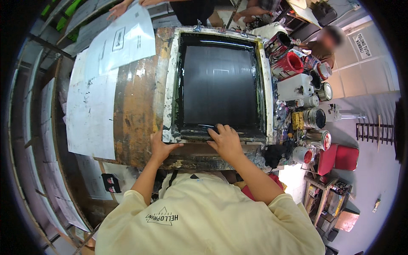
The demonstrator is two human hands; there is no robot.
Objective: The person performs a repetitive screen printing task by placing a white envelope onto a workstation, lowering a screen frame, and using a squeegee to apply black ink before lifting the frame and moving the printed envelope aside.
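A screen-printing frame (267, 106) with a pale, ink-stained border lies on the worktable before me. Its mesh (221, 85) is coated in dark, wet-looking ink, with faint pale marks showing through. My right hand (228, 144) grips the frame's near edge, fingers over the top and thumb at the front. At the near left corner is my left hand (160, 149), its thumb stretched out along the front edge and its fingers pointing away from me beside the frame. Part of those fingers is hard to make out.
White sheets (91, 114) lie on the stained wooden table (136, 97) at left. A co-worker's hand (120, 9) is by a printed translucent sheet (127, 40). Ink cans and a red tub (287, 66) crowd the right side. Racks (51, 148) stand far left; a red chair (338, 158) is right.
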